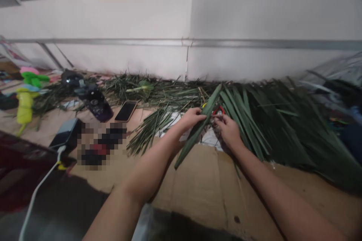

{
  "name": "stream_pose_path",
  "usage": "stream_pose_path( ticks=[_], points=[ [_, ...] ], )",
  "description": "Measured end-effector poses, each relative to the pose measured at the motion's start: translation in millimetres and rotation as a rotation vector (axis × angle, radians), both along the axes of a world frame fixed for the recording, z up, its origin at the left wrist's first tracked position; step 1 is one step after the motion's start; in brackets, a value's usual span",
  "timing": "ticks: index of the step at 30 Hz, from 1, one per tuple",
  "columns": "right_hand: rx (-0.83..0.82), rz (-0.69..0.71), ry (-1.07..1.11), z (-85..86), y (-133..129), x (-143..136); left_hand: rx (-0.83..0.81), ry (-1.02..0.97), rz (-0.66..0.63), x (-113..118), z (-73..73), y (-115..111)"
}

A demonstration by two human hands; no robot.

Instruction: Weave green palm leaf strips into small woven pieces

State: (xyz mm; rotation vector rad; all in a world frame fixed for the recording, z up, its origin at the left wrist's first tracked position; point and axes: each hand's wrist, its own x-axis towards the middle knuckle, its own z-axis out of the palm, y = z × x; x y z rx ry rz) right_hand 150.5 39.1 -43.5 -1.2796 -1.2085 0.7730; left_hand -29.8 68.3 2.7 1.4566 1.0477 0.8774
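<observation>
My left hand is closed on a long green leaf, its thumb and fingers pinching the leaf near the middle. The leaf slants from upper right to lower left, above cardboard and paper. Beside it, my right hand is closed, fingertips together close to the leaf's right edge. What the right fingers hold is too small to make out. Just behind those fingertips shows a red curved loop, partly hidden. A bit of yellow peeks out behind the leaf.
Broad green leaves are piled on the right. Cut strips lie left of my hands, with more along the wall. Farther left are a phone, a dark purple object, a corded box and a yellow balloon figure.
</observation>
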Motion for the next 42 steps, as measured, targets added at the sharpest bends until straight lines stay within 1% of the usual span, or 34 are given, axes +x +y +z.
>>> stream_pose_path(
  ticks=[3,4,7,12,15,18,20,23,25,30,35,38,39,42],
  points=[
    [-0.018,0.031,-0.036,-6.1,0.6,5.0,-0.058,0.053,-0.039,1.6,-12.6,-2.3],
    [0.010,0.028,-0.071,-7.7,0.9,6.5,-0.065,0.074,-0.041,2.3,-16.3,-2.9],
    [0.057,0.016,-0.135,-9.3,1.5,9.4,0.067,0.175,-0.103,4.5,-23.5,-2.9],
    [0.071,0.029,-0.141,-6.2,-0.6,7.9,0.255,0.353,-0.124,8.0,-24.0,1.8],
    [0.076,0.003,-0.131,-2.9,-3.7,6.2,0.306,0.415,-0.165,9.4,-24.0,4.3],
    [0.040,-0.011,-0.121,2.1,-6.9,5.1,0.325,0.408,-0.174,9.3,-25.5,6.1],
    [0.011,-0.001,-0.125,5.2,-8.3,4.2,0.329,0.396,-0.163,8.7,-25.8,6.1],
    [0.016,-0.003,-0.137,6.6,-7.7,2.5,0.300,0.385,-0.141,8.0,-23.4,3.5],
    [0.028,0.007,-0.133,4.7,-5.1,1.5,0.232,0.362,-0.104,7.4,-21.2,0.7],
    [-0.014,0.040,-0.025,-1.6,2.7,-0.8,0.245,0.361,-0.040,5.2,-20.5,-2.9],
    [0.000,0.038,0.023,0.7,-1.3,-2.8,0.231,0.324,0.066,9.3,-25.5,-5.5],
    [-0.076,0.011,0.108,1.9,-8.8,-1.4,0.208,0.292,0.120,13.7,-31.3,-10.0],
    [-0.112,-0.002,0.134,1.6,-12.1,-0.5,0.157,0.241,0.158,14.7,-33.7,-12.2],
    [-0.200,-0.039,0.218,-0.6,-23.1,2.4,0.067,0.137,0.210,16.6,-40.0,-20.5]
  ],
)
